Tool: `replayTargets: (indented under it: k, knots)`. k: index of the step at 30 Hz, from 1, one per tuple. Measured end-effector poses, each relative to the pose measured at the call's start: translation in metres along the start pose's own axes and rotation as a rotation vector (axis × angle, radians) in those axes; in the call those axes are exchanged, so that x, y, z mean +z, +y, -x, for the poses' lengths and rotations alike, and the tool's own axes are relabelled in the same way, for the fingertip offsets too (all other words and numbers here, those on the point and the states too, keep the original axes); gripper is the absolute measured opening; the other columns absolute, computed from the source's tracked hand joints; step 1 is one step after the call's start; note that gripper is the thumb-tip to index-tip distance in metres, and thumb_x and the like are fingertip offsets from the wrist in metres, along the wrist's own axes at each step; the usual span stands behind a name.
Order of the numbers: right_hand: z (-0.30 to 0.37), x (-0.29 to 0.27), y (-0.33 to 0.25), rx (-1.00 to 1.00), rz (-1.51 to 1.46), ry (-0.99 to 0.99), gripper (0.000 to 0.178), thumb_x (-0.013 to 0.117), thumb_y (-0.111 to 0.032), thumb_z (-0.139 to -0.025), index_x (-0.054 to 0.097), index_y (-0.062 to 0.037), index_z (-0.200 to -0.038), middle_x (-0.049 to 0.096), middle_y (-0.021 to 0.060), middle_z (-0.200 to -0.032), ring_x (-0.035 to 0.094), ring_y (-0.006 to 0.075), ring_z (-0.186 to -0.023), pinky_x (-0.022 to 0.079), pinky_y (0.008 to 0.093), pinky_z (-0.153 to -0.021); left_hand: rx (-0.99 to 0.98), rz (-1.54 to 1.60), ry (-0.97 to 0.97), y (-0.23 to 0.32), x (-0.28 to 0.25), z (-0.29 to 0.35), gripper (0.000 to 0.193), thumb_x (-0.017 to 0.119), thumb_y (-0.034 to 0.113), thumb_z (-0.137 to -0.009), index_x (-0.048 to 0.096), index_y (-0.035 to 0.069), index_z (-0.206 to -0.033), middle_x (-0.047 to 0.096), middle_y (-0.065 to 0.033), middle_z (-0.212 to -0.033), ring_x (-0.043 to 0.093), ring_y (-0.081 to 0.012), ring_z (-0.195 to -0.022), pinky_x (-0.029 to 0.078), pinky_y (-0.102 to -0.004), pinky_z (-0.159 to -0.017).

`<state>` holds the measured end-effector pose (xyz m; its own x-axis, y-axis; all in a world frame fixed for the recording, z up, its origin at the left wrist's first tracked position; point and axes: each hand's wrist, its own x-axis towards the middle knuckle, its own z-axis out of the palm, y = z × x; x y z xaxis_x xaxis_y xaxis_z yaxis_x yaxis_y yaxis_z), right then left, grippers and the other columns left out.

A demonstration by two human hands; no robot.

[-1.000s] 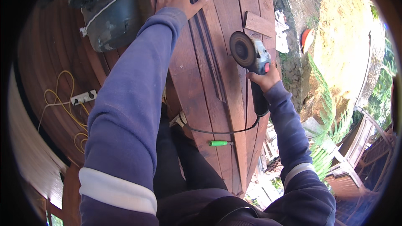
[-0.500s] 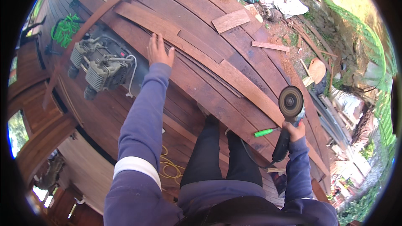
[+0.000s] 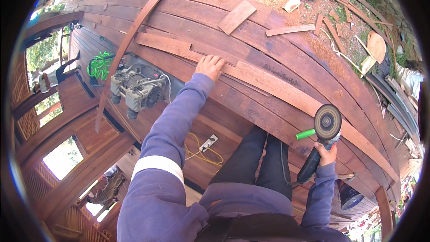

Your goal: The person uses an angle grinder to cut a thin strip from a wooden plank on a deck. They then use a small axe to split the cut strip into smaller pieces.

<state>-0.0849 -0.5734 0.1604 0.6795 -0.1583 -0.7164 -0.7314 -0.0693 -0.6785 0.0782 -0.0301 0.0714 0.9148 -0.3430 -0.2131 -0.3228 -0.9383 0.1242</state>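
My left hand (image 3: 210, 67) has its fingers curled over a long wooden plank (image 3: 277, 84), which has a stepped cut near its far left end and lies on a broad curved surface of dark boards (image 3: 251, 103). An angle grinder (image 3: 308, 166) is in my right hand (image 3: 327, 154), gripped by its black body. Its round disc (image 3: 327, 121) faces up over the plank's right part; whether the disc spins I cannot tell. Just left of the disc, a tool with a green handle (image 3: 305, 134) rests on the boards, its other end hidden behind the grinder.
A grey compressor-like machine (image 3: 139, 87) stands at the left, near a coiled green hose (image 3: 100, 66). A curved wooden strip (image 3: 134, 31) crosses there. Offcuts (image 3: 237, 17) lie on the far boards. Below are a yellow cord (image 3: 204, 150) and a white power strip (image 3: 208, 143).
My left hand has moved right along the plank, and its spread fingers have closed over the edge. My view has shifted left; my right hand still holds the grinder.
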Motion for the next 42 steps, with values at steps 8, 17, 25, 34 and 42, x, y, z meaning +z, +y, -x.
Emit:
replayTargets:
  k: [8, 17, 25, 34, 42]
  knots:
    - [-0.025, -0.017, -0.019, -0.017, -0.024, -0.063, 0.045, 0.082, -0.002, -0.081, 0.065, 0.0004, -0.123, 0.070, 0.0045, -0.110, 0.068, 0.0150, -0.098, 0.054, 0.0308, -0.087, 0.098, 0.051, -0.013, 0.020, -0.010, -0.015, 0.051, 0.085, 0.018, -0.076, 0.069, 0.015, -0.125, 0.064, -0.0036, -0.117, 0.059, -0.0278, -0.114, 0.047, -0.0443, -0.103]
    - [-0.007, 0.011, -0.026, 0.001, -0.023, 0.054, 0.043, 0.081, 0.000, -0.084, 0.065, 0.0015, -0.124, 0.071, 0.0037, -0.110, 0.067, 0.0126, -0.095, 0.056, 0.0300, -0.083, 0.147, 0.300, -0.021, 0.064, -0.012, -0.049, 0.085, 0.094, 0.027, -0.070, 0.057, 0.016, -0.145, 0.058, -0.0155, -0.139, 0.054, -0.0367, -0.131, 0.044, -0.0480, -0.113]
    - [0.018, 0.075, -0.029, -0.002, -0.007, 0.174, 0.035, 0.083, -0.003, -0.084, 0.069, 0.0005, -0.116, 0.073, 0.0016, -0.103, 0.067, 0.0105, -0.089, 0.054, 0.0287, -0.080, 0.078, -0.006, -0.323, -0.112, -0.030, -0.043, 0.099, 0.097, 0.026, -0.064, 0.052, 0.011, -0.151, 0.055, -0.0146, -0.146, 0.053, -0.0353, -0.137, 0.045, -0.0473, -0.115]
    - [0.039, 0.137, -0.042, 0.009, 0.015, 0.211, 0.031, 0.084, -0.007, -0.084, 0.071, -0.0011, -0.111, 0.073, 0.0009, -0.096, 0.067, 0.0102, -0.084, 0.054, 0.0298, -0.076, 0.250, 0.057, -0.068, -0.130, -0.022, -0.035, 0.076, 0.097, 0.024, -0.063, 0.064, 0.006, -0.129, 0.061, -0.0148, -0.128, 0.060, -0.0349, -0.116, 0.051, -0.0459, -0.099]
    - [0.042, 0.167, -0.045, 0.058, 0.060, 0.255, 0.038, 0.088, -0.009, -0.081, 0.070, 0.0004, -0.113, 0.074, 0.0023, -0.100, 0.067, 0.0106, -0.088, 0.055, 0.0299, -0.080, 0.377, 0.145, -0.174, -0.109, -0.021, -0.040, 0.047, 0.093, 0.027, -0.068, 0.060, 0.009, -0.096, 0.057, -0.0113, -0.102, 0.064, -0.0330, -0.098, 0.054, -0.0458, -0.083]
